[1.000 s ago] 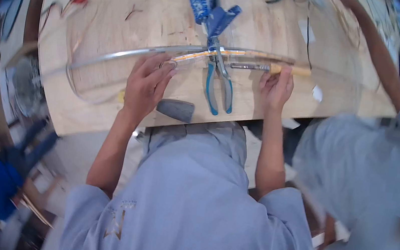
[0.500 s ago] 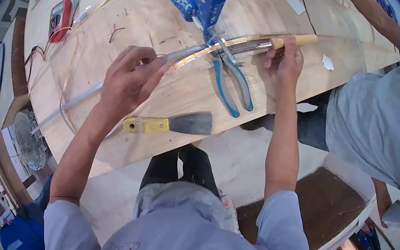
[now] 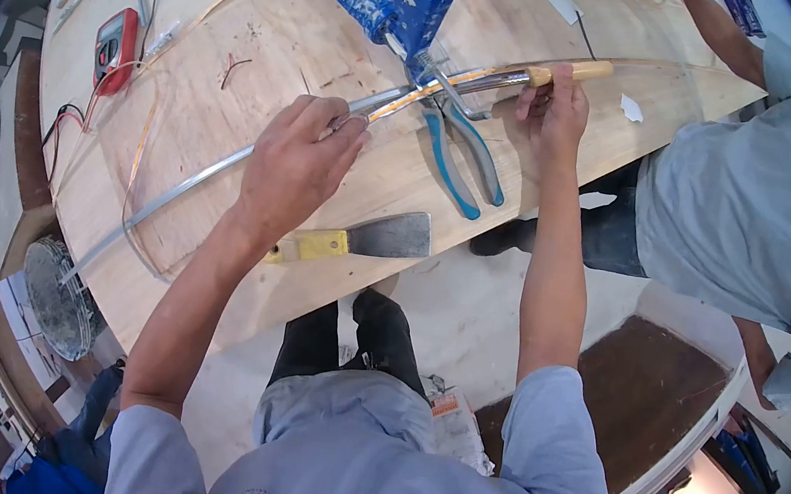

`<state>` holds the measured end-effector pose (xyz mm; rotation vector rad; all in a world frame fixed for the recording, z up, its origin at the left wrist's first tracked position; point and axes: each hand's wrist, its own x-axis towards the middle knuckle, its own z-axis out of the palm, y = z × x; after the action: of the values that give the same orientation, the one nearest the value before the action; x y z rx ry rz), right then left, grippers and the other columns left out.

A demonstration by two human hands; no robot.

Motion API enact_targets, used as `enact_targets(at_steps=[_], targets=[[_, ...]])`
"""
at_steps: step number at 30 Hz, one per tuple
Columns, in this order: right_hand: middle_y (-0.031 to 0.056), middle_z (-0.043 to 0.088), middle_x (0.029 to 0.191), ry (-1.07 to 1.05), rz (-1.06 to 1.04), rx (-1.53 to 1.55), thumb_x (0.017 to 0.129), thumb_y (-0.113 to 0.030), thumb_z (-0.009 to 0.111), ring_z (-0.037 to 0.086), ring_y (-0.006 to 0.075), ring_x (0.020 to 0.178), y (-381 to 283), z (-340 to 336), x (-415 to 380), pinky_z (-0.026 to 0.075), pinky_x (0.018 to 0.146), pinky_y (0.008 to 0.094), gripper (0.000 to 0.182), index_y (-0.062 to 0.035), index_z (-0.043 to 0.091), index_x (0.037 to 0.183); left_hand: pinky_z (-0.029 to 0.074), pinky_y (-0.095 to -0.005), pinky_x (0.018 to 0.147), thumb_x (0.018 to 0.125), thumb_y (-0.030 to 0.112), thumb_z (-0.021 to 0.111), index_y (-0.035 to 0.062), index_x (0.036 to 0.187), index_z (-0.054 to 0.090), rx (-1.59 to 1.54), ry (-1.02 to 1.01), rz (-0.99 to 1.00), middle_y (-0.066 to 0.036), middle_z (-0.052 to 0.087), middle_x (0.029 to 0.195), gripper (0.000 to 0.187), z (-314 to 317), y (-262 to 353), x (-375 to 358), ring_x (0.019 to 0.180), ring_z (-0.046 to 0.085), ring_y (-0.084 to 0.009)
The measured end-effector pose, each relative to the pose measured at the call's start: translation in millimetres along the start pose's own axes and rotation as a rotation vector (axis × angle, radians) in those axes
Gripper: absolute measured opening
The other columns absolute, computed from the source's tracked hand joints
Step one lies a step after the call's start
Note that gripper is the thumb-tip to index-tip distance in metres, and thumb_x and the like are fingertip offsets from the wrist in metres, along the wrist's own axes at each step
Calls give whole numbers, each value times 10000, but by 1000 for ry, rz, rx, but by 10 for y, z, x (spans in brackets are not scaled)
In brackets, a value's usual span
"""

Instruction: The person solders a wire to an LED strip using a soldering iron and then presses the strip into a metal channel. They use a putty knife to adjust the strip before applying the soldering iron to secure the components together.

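Observation:
My left hand (image 3: 302,160) pinches a lit LED strip (image 3: 402,103) together with a long metal channel (image 3: 196,183), a little left of the blue caulking gun (image 3: 415,20). In my right hand (image 3: 559,109) is a wooden handle (image 3: 594,70), whose metal shaft lies along the strip. Pliers with blue-grey handles (image 3: 447,162) rest on the table under the strip and the gun. Close to the table's front edge, a scraper with a yellow handle (image 3: 321,243) lies partly behind my left forearm.
A red multimeter (image 3: 115,50) and thin wires lie on the wooden table (image 3: 183,264) at the left. Another person in a grey shirt (image 3: 742,193) stands at the right, an arm over the table. White scraps (image 3: 632,108) lie near the right edge.
My left hand has moved right along the strip, toward the caulking gun. My right hand keeps the wooden handle and has shifted slightly left. The view has shifted a little.

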<state>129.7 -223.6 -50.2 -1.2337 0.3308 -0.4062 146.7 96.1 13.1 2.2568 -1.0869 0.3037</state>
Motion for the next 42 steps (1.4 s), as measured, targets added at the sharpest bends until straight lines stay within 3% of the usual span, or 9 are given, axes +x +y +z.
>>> enact_targets(at_steps=[18,21,24,42], targets=[[115,600,630,-10,30,-24,1019,-393,517,553,197,461,0,-22,12,484,455,296,390,-14,575,943,517,-367,698,804,64,741,-2,943,718,-52,9,37,-118,628,963,155,146,-132,110,817,616,-262],[116,600,633,-11,18,-19,1020,-390,515,552,198,463,-2,-15,9,482,453,297,390,-12,571,945,516,-365,695,804,65,741,-4,939,715,-42,2,39,-117,625,965,154,157,-141,115,814,615,-260],[110,610,593,-11,-11,-12,1013,-435,511,566,174,444,8,7,24,466,431,258,462,-16,586,834,514,-366,691,803,63,742,-8,936,713,-40,15,64,-116,623,960,154,149,-153,134,813,615,-260],[109,604,610,58,27,2,1013,-421,519,555,180,445,-19,14,10,464,418,267,420,-18,571,904,522,-361,670,781,41,744,-7,910,706,-38,49,115,-101,612,932,143,172,-177,113,813,622,-250]])
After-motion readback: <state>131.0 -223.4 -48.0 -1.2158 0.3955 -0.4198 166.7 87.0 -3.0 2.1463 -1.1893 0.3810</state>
